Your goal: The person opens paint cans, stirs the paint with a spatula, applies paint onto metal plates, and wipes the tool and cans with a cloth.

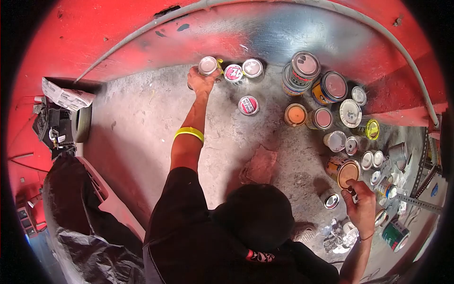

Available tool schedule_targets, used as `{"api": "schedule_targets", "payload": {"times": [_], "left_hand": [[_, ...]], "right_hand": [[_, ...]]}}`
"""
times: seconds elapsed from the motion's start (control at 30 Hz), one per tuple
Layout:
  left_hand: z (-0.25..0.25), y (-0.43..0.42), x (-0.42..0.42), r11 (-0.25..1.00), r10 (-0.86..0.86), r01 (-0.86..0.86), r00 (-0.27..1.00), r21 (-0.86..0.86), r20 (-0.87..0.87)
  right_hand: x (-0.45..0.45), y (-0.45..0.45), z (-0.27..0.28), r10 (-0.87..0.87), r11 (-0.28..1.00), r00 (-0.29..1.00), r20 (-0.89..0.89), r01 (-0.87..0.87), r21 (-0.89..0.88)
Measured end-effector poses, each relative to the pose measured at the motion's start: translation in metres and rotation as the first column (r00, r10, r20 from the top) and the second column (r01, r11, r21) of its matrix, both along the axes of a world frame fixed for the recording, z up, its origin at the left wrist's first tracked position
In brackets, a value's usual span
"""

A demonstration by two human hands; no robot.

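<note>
My left hand (202,83) is wrapped around a small paint can (208,65) near the red wall. Beside that can stand a can with a red-and-white lid (233,73) and a grey-lidded can (252,68). Another can with a red-and-white label on top (248,105) stands apart on the floor. My right hand (362,203) is at the lower right, its fingers curled next to the rim of a large can with a tan lid (349,173). What those fingers hold, if anything, cannot be made out. Below it lies a small can (330,199).
Several paint cans stand at the right, among them a stacked can (305,65), an orange-topped can (296,114) and a green can (395,235). A reddish flat piece (259,164) lies on the concrete. Black plastic sheeting (90,232) is at the left. A hose (142,37) arcs along the wall.
</note>
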State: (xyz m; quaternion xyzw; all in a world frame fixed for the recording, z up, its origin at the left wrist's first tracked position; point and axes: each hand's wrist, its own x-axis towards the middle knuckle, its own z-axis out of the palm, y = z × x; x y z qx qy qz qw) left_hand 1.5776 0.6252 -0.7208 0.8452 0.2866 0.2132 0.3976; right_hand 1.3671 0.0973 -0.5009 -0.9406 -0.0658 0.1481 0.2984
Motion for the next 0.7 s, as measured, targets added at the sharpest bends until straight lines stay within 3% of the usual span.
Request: {"api": "schedule_targets", "payload": {"times": [0.03,0.07,0.13,0.3,0.37,0.43,0.5,0.53,0.57,0.63,0.67,0.7], "left_hand": [[-0.002,-0.004,0.001,0.97,0.118,-0.105,0.992,0.218,-0.049],[-0.004,-0.004,0.001,0.971,0.12,-0.107,0.992,0.215,-0.048],[-0.019,-0.003,0.006,0.954,0.146,-0.09,0.972,-0.286,0.184],[-0.003,-0.001,0.002,0.909,0.318,-0.169,0.872,-0.381,0.372],[0.016,0.004,-0.008,0.946,0.149,-0.051,0.946,-0.319,0.289],[0.051,-0.027,-0.03,0.931,0.096,0.049,0.924,-0.362,0.37],[0.081,-0.06,-0.061,0.924,-0.199,0.305,0.899,-0.232,0.39],[0.101,-0.079,-0.078,0.923,-0.379,0.382,0.885,0.046,0.27],[0.12,-0.099,-0.092,0.83,-0.516,0.466,0.85,0.305,0.105],[0.137,-0.14,-0.111,0.662,-0.722,0.666,0.69,0.344,0.055],[0.136,-0.157,-0.121,0.602,-0.789,0.758,0.613,0.25,0.042],[0.139,-0.174,-0.13,0.537,-0.839,0.814,0.543,-0.223,-0.037]], "right_hand": [[0.0,0.0,0.0,0.017,1.0,1.0,0.023,-0.018,0.002],[0.001,0.0,0.001,0.019,1.0,1.0,0.024,-0.019,-0.001],[0.002,0.0,0.002,0.034,0.999,0.999,0.03,-0.034,0.013],[0.001,-0.003,0.005,0.003,1.0,1.0,-0.009,-0.003,-0.011],[0.001,-0.003,0.004,-0.008,1.0,1.0,-0.015,0.008,-0.004],[0.001,-0.003,0.002,0.027,0.999,0.999,0.016,-0.028,0.02],[0.005,0.001,0.009,0.016,1.0,1.0,0.013,-0.016,0.024],[0.007,0.005,0.012,0.007,0.999,1.0,0.007,-0.007,0.035],[0.009,0.011,0.012,-0.002,1.0,1.0,0.006,0.002,0.025],[0.013,0.022,0.004,0.047,0.987,0.985,0.167,-0.071,0.142],[0.018,0.03,0.001,0.082,0.982,0.967,0.243,-0.119,0.144],[0.021,0.039,-0.002,0.116,0.977,0.942,0.315,-0.166,0.138]]}}
